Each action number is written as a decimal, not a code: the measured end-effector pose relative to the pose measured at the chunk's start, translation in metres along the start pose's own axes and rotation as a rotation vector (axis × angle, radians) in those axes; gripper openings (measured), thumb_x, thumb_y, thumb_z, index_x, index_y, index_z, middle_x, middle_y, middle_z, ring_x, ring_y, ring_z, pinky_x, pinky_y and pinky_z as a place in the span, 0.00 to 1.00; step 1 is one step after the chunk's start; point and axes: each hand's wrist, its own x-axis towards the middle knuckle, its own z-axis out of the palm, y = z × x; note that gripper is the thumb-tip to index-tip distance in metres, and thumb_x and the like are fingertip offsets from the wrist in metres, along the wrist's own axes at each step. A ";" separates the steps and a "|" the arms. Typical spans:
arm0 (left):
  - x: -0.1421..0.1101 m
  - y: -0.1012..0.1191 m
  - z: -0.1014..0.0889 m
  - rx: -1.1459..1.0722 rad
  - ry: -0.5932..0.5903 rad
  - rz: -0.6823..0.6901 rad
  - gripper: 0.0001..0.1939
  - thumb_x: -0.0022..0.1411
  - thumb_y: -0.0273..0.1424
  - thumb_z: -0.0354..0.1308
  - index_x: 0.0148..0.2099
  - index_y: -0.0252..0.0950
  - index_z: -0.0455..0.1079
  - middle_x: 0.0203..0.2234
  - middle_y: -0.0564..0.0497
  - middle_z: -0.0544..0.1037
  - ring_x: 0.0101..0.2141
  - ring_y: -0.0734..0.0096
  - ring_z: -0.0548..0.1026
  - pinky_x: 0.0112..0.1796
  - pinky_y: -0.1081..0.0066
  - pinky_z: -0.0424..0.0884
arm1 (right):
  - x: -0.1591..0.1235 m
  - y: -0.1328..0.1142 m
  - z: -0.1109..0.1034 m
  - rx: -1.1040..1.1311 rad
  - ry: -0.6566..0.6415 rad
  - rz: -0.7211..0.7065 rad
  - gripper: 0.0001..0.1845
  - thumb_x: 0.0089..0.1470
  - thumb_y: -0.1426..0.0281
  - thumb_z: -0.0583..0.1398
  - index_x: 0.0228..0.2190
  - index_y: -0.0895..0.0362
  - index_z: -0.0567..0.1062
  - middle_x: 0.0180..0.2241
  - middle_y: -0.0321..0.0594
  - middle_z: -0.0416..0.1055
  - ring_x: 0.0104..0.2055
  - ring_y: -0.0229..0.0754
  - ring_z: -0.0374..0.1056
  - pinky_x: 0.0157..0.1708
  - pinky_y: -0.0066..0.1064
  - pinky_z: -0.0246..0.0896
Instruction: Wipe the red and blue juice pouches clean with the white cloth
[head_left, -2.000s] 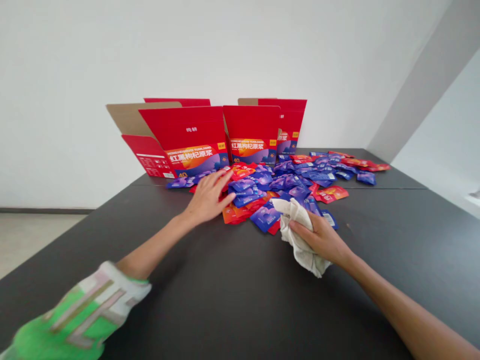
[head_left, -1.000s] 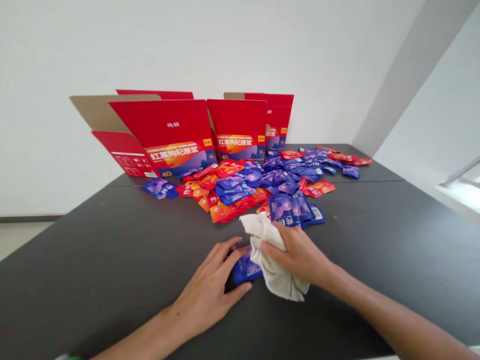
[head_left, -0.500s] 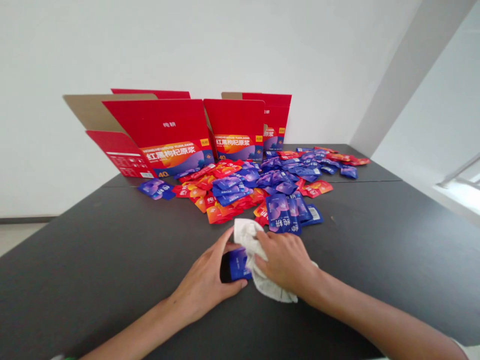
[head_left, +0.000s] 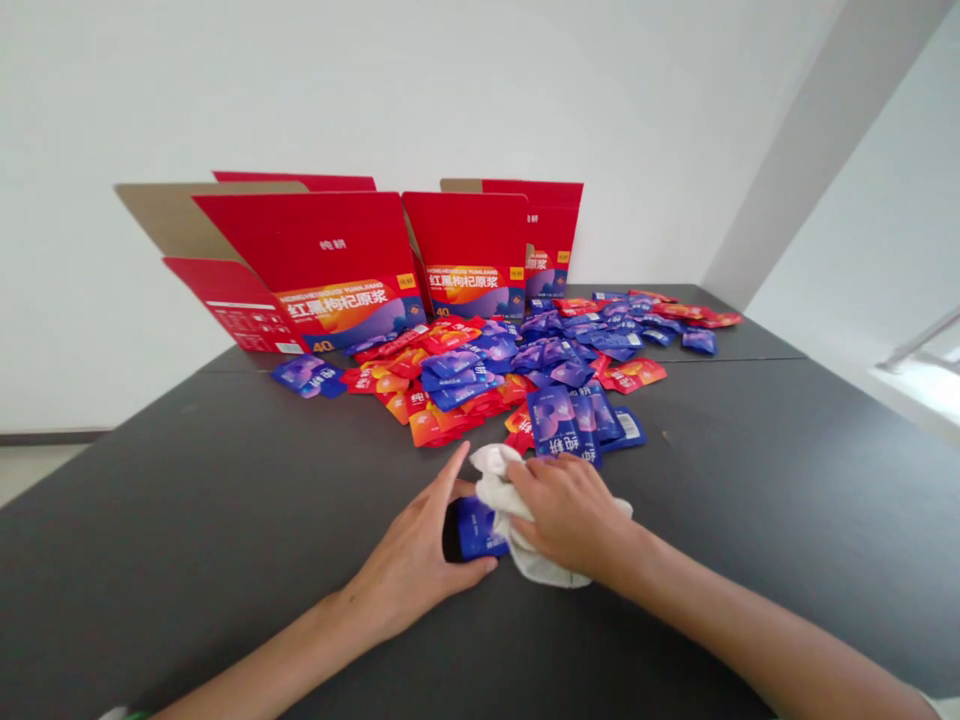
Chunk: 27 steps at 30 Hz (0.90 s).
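Note:
A small blue pouch (head_left: 480,527) lies on the dark table between my hands, partly covered by a cloth. My left hand (head_left: 418,545) curves around its left end, with the thumb at the near edge and fingers at the far edge; the index finger sticks up. In my right hand (head_left: 566,505) is a bunched white cloth (head_left: 547,570), pressed over the pouch's right side. The fingers are closed on the cloth. Just beyond, several blue pouches (head_left: 559,415) overlap on the table.
A loose heap of red pouches (head_left: 431,420) and blue ones spreads across the middle and toward the back right. Open red cartons (head_left: 337,250) stand behind it, before a white wall (head_left: 480,90). One blue pouch (head_left: 307,375) lies at the heap's left end.
My right hand and the cloth have shifted slightly up and left over the pouch. The left hand stays around the pouch almost unmoved. The view has tilted a little.

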 end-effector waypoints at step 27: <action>-0.006 -0.011 -0.047 0.242 0.008 0.005 0.47 0.53 0.38 0.60 0.66 0.45 0.34 0.53 0.50 0.69 0.52 0.58 0.67 0.53 0.58 0.62 | 0.000 0.067 -0.014 0.611 0.304 0.413 0.16 0.54 0.58 0.53 0.36 0.57 0.72 0.29 0.39 0.72 0.30 0.40 0.67 0.27 0.27 0.53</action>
